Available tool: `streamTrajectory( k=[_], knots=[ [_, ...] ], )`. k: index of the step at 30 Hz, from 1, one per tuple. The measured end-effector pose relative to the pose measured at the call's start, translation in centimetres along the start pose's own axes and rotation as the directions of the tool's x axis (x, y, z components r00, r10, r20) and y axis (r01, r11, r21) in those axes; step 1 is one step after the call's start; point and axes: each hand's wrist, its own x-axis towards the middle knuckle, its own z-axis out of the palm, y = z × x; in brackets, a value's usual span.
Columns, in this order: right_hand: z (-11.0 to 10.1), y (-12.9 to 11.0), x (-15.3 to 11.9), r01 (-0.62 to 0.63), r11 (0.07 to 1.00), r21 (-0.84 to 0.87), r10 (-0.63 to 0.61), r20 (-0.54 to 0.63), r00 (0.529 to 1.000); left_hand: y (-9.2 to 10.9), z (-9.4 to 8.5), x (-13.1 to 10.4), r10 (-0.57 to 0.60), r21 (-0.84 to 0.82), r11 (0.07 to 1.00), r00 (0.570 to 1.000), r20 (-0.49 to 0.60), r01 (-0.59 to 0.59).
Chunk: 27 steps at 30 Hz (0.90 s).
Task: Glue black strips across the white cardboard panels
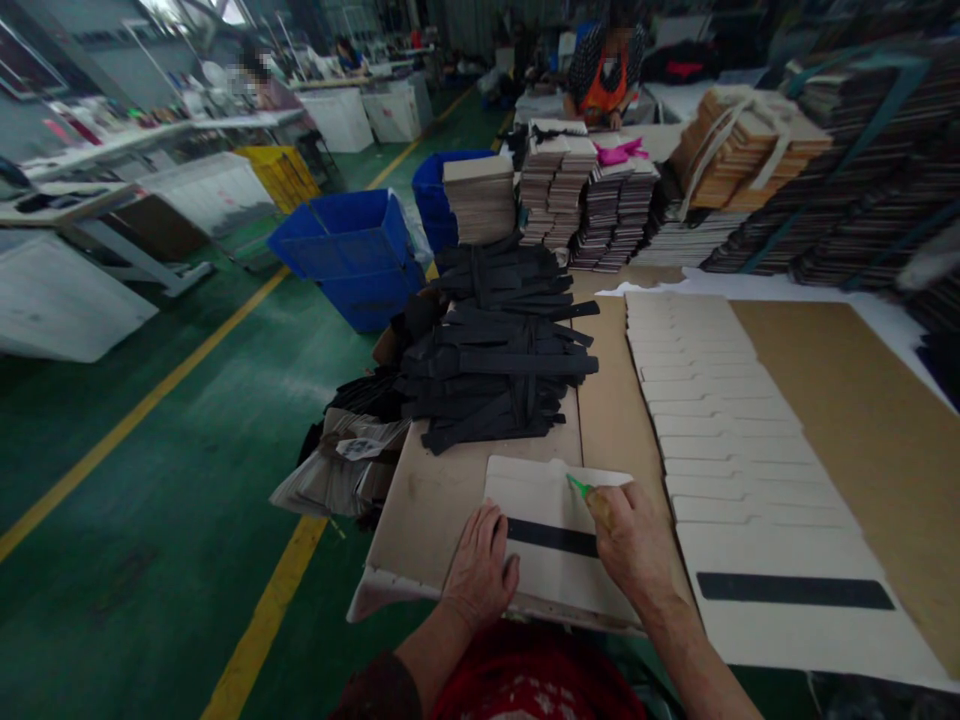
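Observation:
A pale panel (551, 488) lies flat at the table's front edge, with a black strip (551, 536) across it. My left hand (482, 562) rests on the panel's left side, fingers spread flat, holding nothing. In my right hand (621, 520) is a small bottle with a green nozzle (576, 484); its tip is at the panel's upper part. The fingers wrap round the bottle and hide most of it. To the right, overlapping pale panels (750, 480) run in a column, the nearest bearing another black strip (795, 590).
Bundles of black straps (499, 365) lie beyond the panel. Stacked panels (555, 185) stand at the table's back, beside a tied tan stack (750, 150). Blue bins (360, 250) stand on the green floor at left. A person in an orange apron (606, 85) is behind the stacks.

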Motion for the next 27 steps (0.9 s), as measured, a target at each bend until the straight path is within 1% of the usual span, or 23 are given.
streamTrajectory(
  k=[2, 7, 9, 11, 13, 19, 21, 24, 27],
  knots=[
    [0.0, -0.2, 0.1, 0.008, 1.000, -0.001, -0.008, 0.014, 1.000, 0.0, 0.0, 0.0, 0.004, -0.011, 1.000, 1.000, -0.007, -0.004],
    [-0.3, 0.9, -0.5, -0.077, 0.996, -0.034, 0.076, -0.018, 0.997, 0.1, 0.0, 0.1, 0.002, -0.034, 0.999, 0.999, -0.040, -0.003],
    [-0.3, 1.0, -0.6, -0.070, 0.997, -0.039, 0.069, -0.023, 0.997, 0.1, -0.1, 0.2, 0.003, -0.034, 0.999, 0.999, -0.042, -0.005],
    [-0.3, 0.8, -0.6, -0.040, 0.998, -0.042, 0.040, -0.006, 0.999, 0.1, -0.1, 0.2, 0.007, -0.031, 0.999, 0.999, -0.034, -0.008],
    [-0.4, 0.7, -0.5, -0.038, 0.998, -0.049, 0.038, 0.010, 0.999, 0.0, -0.1, 0.2, 0.007, -0.030, 1.000, 1.000, -0.024, -0.007],
    [-1.4, 1.8, -1.2, -0.158, 0.984, -0.077, 0.157, -0.018, 0.987, -0.2, 0.2, 0.0, 0.002, -0.023, 1.000, 1.000, -0.030, -0.002],
    [-1.5, 2.1, -1.4, -0.168, 0.984, -0.064, 0.166, -0.035, 0.986, -0.2, 0.3, 0.0, 0.005, -0.023, 1.000, 0.999, -0.031, -0.006],
    [-1.4, 2.5, -1.4, -0.150, 0.988, -0.017, 0.150, -0.027, 0.988, -0.2, 0.2, 0.0, 0.007, -0.024, 1.000, 0.999, -0.045, -0.009],
    [-1.6, 3.1, -1.6, -0.197, 0.980, -0.031, 0.196, -0.042, 0.980, -0.2, 0.1, 0.1, 0.011, -0.029, 0.999, 0.998, -0.055, -0.013]
  ],
)
